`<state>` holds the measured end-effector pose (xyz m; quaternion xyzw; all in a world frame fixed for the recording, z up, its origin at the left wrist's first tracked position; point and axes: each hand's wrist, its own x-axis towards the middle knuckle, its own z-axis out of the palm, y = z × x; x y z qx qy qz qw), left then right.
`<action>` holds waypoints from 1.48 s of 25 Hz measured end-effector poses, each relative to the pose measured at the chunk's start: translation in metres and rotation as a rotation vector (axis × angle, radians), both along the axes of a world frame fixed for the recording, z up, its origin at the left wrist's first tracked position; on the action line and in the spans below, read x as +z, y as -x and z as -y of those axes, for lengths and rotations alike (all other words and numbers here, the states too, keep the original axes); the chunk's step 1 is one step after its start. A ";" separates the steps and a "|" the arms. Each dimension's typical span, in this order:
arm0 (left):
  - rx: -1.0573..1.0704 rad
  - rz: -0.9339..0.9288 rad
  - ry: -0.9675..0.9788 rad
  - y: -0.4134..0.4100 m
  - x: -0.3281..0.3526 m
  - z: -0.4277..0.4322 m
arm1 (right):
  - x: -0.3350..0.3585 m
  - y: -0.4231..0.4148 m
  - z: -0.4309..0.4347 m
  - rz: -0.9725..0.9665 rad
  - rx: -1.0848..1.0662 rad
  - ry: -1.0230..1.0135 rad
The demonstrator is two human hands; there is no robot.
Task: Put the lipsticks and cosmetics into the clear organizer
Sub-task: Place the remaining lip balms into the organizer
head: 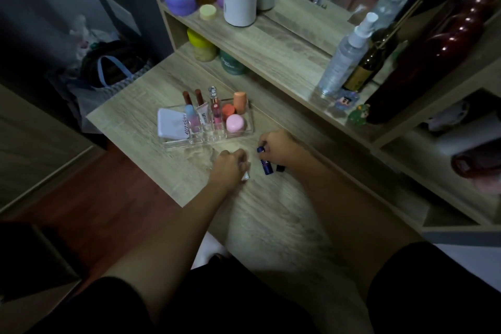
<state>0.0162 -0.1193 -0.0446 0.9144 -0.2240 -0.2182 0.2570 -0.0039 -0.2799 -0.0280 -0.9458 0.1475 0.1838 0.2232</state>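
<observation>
Dark blue plastic, glossy and rigid: a small lip-balm tube [264, 161] lying on the wooden desk [271, 211], just in front of the clear organizer [245, 131]. Right hand [280, 148] curled over its upper end, fingertips pinched on the cap; tube not visibly lifted off the wood. A small black piece [280, 168] just beside it under the same hand, too hidden to identify. Left hand [230, 167] closed narrowly around a small clear or silvery item [246, 176], blurred, kind uncertain.

Probably very light and stiff, no risk of crushing, but smooth and round, so likely to roll on the desk or slip from a loose pinch. Best taken across the middle of the barrel, thumb against two fingers, rather than by the cap alone, which may pull off. Organizer already crowded: white compact [172, 123] at the left, upright lipsticks and glosses in the middle slots, pink jar [235, 122] and orange pieces at the right. Thin clear walls, probably brittle; better lowered upright into a free slot than dropped.
</observation>
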 end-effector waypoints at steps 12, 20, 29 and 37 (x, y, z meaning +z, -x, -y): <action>0.536 0.133 0.450 -0.054 0.045 -0.075 | 0.010 -0.036 -0.080 0.601 -0.485 -0.804; 0.473 0.206 0.373 -0.070 0.037 -0.073 | -0.013 -0.051 -0.105 0.679 -0.429 -0.731; 0.365 0.187 0.284 -0.073 0.019 -0.070 | -0.022 -0.053 -0.110 0.601 -0.436 -0.658; 0.382 0.184 0.263 -0.075 0.016 -0.065 | -0.022 -0.050 -0.110 0.557 -0.444 -0.616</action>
